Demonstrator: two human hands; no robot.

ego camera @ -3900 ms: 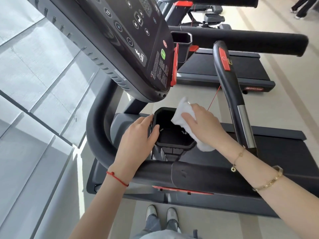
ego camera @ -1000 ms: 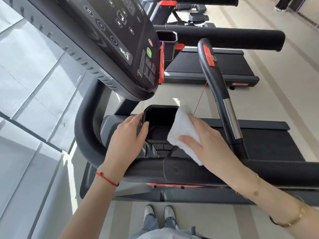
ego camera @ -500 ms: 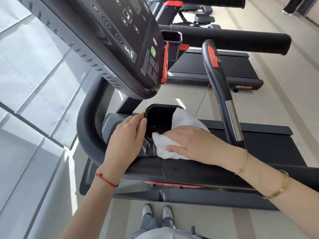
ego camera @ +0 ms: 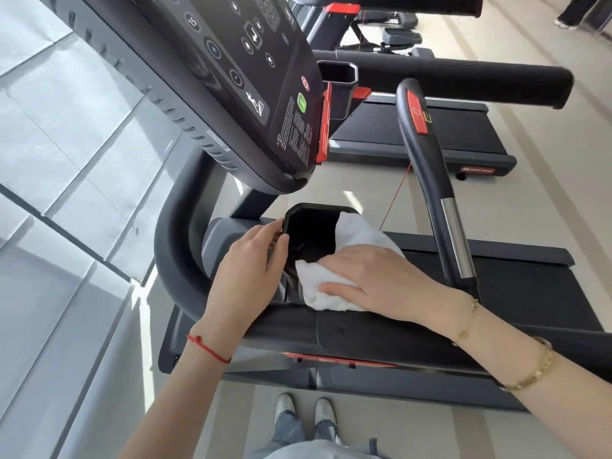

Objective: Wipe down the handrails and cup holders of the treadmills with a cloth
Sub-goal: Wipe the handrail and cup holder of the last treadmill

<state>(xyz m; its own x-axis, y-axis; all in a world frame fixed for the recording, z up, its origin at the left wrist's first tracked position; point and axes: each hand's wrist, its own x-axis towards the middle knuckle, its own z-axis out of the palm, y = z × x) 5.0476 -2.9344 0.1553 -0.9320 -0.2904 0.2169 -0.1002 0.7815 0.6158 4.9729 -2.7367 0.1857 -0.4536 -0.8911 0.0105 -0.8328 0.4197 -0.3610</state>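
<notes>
Cloth (ego camera: 334, 286) lies under the flat-fingered right hand (ego camera: 381, 279); left hand (ego camera: 248, 273) grips the cup holder (ego camera: 308, 226) rim.

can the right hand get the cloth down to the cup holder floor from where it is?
Probably yes. The right hand presses the cloth on the cup holder rim; the left hand only grips the outer edge.

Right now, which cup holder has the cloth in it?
The near cup holder, below the console: the right hand presses the white cloth over its rim and the left hand grips its edge. The far cup holder is untouched.
</notes>
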